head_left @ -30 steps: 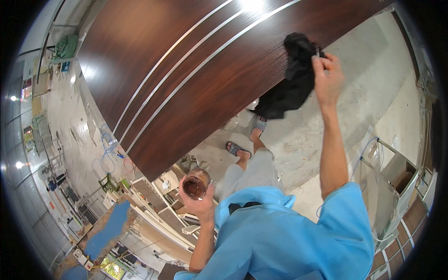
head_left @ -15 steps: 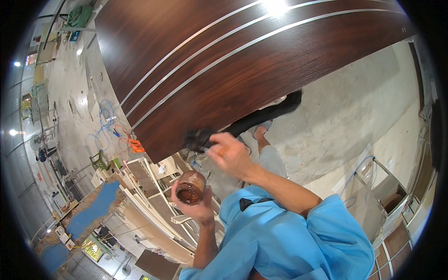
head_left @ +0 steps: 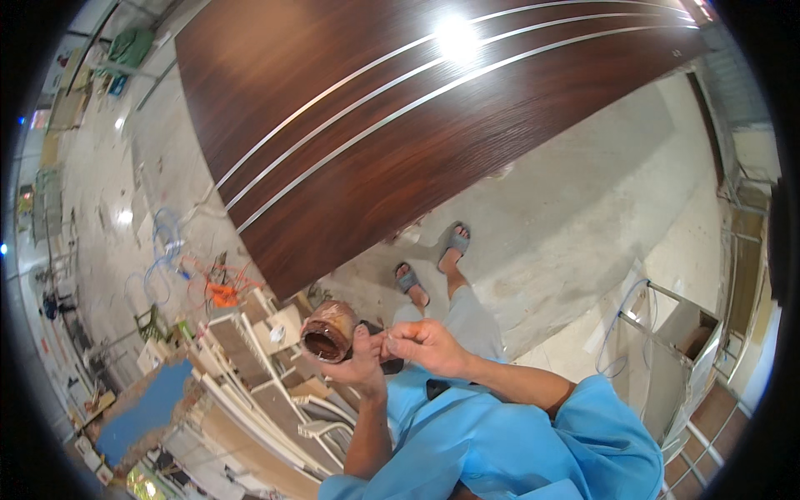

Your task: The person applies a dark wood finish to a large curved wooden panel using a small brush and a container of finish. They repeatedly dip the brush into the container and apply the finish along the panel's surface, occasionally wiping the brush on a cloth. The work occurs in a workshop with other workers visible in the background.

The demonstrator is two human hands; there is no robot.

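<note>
My left hand (head_left: 360, 367) is closed round a brown-stained jar (head_left: 333, 321), tilted so that its open mouth and the dark brown, wet-looking inside show. Close against its fingers, my right hand (head_left: 425, 346) has thumb and fingertips pinched together. What the pinch holds is too small or hidden to make out. Some black material (head_left: 392, 365) shows just below where the hands meet, mostly covered by them. Beyond the hands lies a large glossy dark-brown wood-grain panel (head_left: 358, 217) with several silvery strips curving across it. Neither hand touches the panel.
Stacked boards and pale frames (head_left: 250, 358) stand at the lower left, close to the jar. Blue hose (head_left: 158, 250) and an orange item (head_left: 222, 294) lie on the floor at left. At right stands a grey cabinet-like frame (head_left: 683, 367). My sandalled feet (head_left: 455, 242) are below the panel's edge.
My right hand has come down from the panel's edge to my left hand. The long black piece stretched along that edge is gone from there. The jar has shifted slightly left and tipped.
</note>
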